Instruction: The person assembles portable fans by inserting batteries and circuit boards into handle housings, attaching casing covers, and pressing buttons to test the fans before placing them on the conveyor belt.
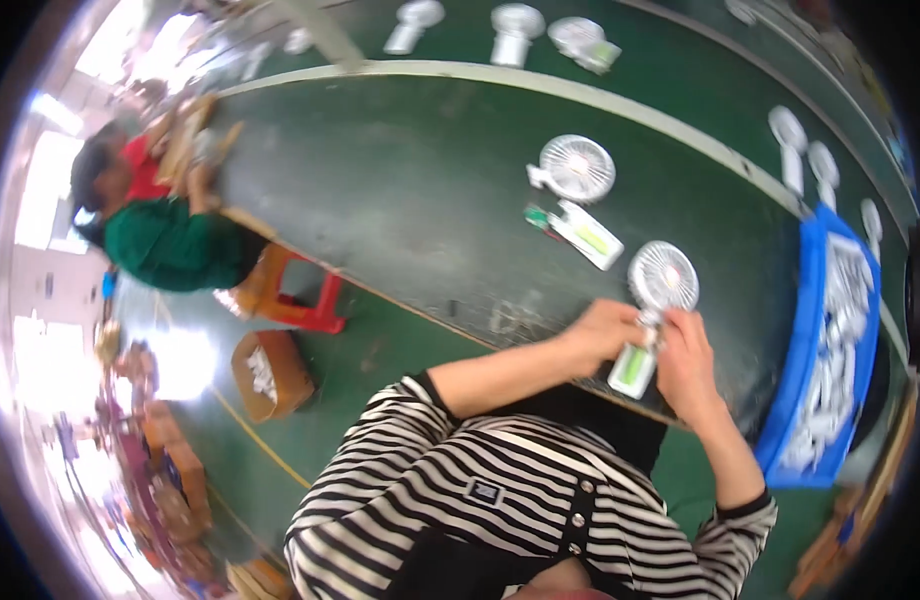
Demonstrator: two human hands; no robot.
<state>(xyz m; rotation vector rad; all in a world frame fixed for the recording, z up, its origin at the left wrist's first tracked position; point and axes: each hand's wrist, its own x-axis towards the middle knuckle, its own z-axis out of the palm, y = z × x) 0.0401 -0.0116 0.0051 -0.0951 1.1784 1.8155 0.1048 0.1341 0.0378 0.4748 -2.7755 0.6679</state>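
Note:
At the table's near edge, both my hands are closed around the neck of a small white handheld fan [664, 272]. My left hand [606, 330] pinches it from the left side. My right hand [686, 358] grips it from the right. Below my fingers the fan's handle shows a light green battery [634, 366] inside it. Just beyond lies an open white handle part [592, 238] with another light green piece and a small green circuit board [536, 215] at its end. Past that rests a second white fan head [577, 168] on the dark green table.
To my right stands a blue bin [780, 440] full of white parts. Beyond a pale rail [480, 71] lie several white fans [516, 30]. At left, a person in green [170, 245] works at the table, near a red stool [325, 308] and a brown carton [290, 370].

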